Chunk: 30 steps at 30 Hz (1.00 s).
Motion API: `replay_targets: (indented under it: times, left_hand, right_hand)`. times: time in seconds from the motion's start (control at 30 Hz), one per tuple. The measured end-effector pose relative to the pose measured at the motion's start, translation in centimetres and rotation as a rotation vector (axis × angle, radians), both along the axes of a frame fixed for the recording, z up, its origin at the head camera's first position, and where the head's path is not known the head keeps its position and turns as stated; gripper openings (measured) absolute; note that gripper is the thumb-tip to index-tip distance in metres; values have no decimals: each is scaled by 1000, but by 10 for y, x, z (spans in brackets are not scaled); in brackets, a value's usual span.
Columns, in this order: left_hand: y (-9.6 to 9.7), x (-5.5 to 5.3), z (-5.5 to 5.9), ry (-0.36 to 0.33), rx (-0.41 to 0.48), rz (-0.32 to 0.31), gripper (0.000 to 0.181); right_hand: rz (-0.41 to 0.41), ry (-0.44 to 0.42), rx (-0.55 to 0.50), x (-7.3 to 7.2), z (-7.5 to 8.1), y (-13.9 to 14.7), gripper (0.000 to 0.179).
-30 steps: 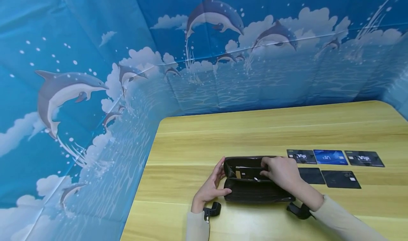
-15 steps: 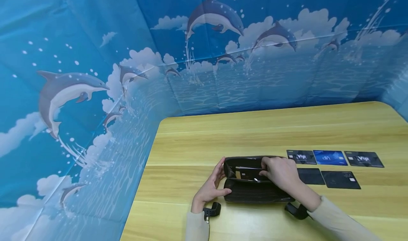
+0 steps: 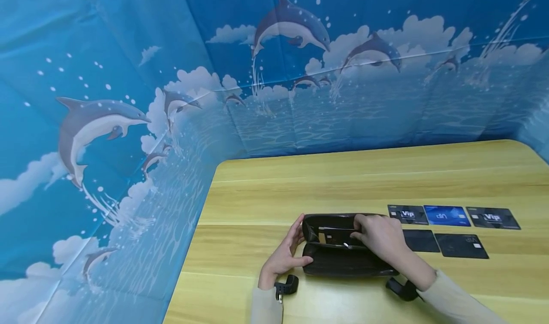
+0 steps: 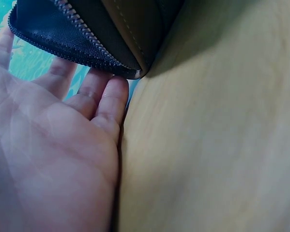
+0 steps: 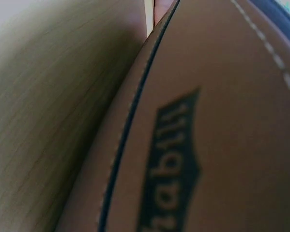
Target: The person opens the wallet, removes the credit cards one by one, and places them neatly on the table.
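A dark long zip wallet (image 3: 349, 263) lies unzipped on the table in the head view, its mouth facing up. My left hand (image 3: 283, 257) grips its left end, thumb on the near flap and fingers behind. In the left wrist view the fingertips of the left hand (image 4: 48, 140) touch the zip edge of the wallet (image 4: 130, 26). Inside it, a black card (image 3: 336, 237) with a chip shows above a zipped pocket. My right hand (image 3: 381, 238) reaches into the right half and pinches this card, hiding its right end. The right wrist view shows the wallet's brown outside (image 5: 232, 145).
Right of the wallet, cards lie in two rows: a blue card (image 3: 447, 216) between two black Vip cards (image 3: 407, 214) (image 3: 493, 217), and two dark cards (image 3: 421, 240) (image 3: 461, 246) below. A dolphin-printed curtain (image 3: 300, 119) stands behind the wooden table (image 3: 257, 190).
Everything sits slightly lower in the head view. Both hands keep their places on the wallet, and a little more of the black card's face shows beside the right thumb.
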<state>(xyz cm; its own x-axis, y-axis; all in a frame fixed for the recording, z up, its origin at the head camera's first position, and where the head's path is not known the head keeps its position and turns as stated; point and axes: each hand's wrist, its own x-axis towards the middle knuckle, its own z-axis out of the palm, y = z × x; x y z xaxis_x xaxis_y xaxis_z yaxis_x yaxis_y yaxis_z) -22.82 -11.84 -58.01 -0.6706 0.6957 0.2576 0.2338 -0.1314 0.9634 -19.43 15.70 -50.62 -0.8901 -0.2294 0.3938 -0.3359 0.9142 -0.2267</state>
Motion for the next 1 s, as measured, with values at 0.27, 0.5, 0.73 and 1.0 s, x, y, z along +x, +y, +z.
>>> replay_targets:
  times: [0.27, 0.5, 0.73, 1.0]
  left_hand:
    - [-1, 1, 9, 20, -7, -14, 99]
    - [-1, 1, 4, -8, -35, 0, 100]
    - [-2, 1, -2, -19, -35, 10, 98]
    - [-1, 1, 2, -7, -23, 3, 100]
  right_hand:
    - [43, 150, -47, 0, -4, 2, 34]
    - [51, 175, -45, 2, -5, 3, 37]
    - [40, 129, -35, 5, -2, 2, 38]
    - [37, 67, -50, 4, 1, 4, 35]
